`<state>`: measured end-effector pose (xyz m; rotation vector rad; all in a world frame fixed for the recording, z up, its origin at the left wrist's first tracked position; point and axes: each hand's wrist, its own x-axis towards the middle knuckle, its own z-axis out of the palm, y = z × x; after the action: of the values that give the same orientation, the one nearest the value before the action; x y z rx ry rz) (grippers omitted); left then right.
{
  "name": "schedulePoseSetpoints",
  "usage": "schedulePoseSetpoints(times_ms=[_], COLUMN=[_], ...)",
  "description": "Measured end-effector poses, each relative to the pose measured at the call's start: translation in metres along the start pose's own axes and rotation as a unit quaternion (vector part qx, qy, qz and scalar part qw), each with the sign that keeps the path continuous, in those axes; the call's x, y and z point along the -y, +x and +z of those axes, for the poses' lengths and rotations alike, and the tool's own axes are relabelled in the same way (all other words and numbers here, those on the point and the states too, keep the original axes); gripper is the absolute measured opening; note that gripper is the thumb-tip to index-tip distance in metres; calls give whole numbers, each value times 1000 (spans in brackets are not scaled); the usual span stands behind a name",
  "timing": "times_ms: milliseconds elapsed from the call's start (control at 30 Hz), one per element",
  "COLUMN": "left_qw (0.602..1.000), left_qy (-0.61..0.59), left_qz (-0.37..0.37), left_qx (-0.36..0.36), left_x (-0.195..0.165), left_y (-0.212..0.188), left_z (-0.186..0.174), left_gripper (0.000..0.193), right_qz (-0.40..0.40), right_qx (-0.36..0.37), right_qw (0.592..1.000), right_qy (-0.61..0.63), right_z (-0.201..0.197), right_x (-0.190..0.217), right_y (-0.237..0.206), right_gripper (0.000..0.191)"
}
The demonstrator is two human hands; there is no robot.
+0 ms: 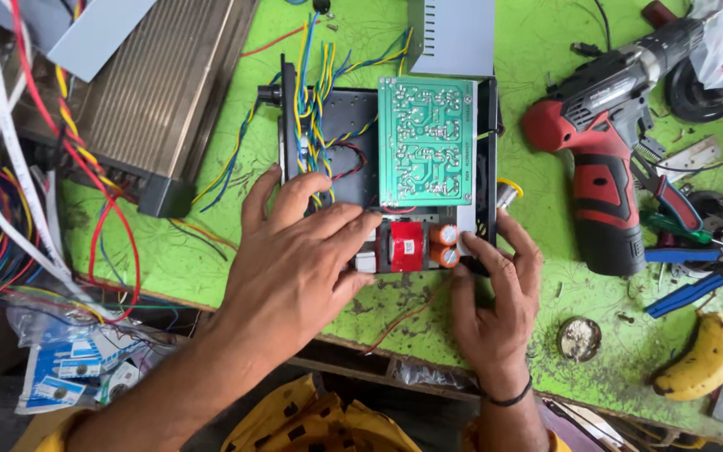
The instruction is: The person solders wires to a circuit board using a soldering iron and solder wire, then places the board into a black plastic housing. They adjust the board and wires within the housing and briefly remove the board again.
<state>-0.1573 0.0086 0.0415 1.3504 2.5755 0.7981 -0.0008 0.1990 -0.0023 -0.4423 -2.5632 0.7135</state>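
Note:
An open black metal chassis (351, 117) lies on the green bench. Inside it a green circuit board (425, 141) sits solder side up, with yellow, blue and red wires (318, 92) bundled at its left. A red transformer (406, 246) and orange capacitors (443, 244) sit at the near end. My left hand (294, 264) rests palm down on the chassis's near left corner, fingers spread over its edge. My right hand (495, 293) grips the near right corner, thumb and fingers against the frame beside the capacitors.
A red and black cordless drill (604, 142) lies to the right, with blue-handled pliers (688, 276), a banana (703, 358) and a small round tin (579, 338). A ribbed metal amplifier case (156, 92) and tangled cables (10, 192) crowd the left. Plastic packets (69, 368) lie below the bench edge.

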Motion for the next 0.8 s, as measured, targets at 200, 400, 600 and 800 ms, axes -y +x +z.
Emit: schedulePoseSetpoints(times_ms=[200,400,600,800], left_qw=[1000,1000,1000,999], left_qy=[11,27,30,-21], left_qz=[-6,-4,0,-16], left_qx=[13,11,7,31], left_x=[1,2,3,-5], left_y=[0,1,0,4], left_z=[2,3,4,-10], left_gripper=[64,64,60,83], right_qz=[0,17,-17,-46], right_qx=[-36,-50,-60,-48], right_qw=[999,999,998,994], right_qy=[-2,-12,-33,-89], right_z=[4,5,5,3], right_x=[4,6,4,2], right_y=[0,1,0,0], right_gripper=[37,32,32,33])
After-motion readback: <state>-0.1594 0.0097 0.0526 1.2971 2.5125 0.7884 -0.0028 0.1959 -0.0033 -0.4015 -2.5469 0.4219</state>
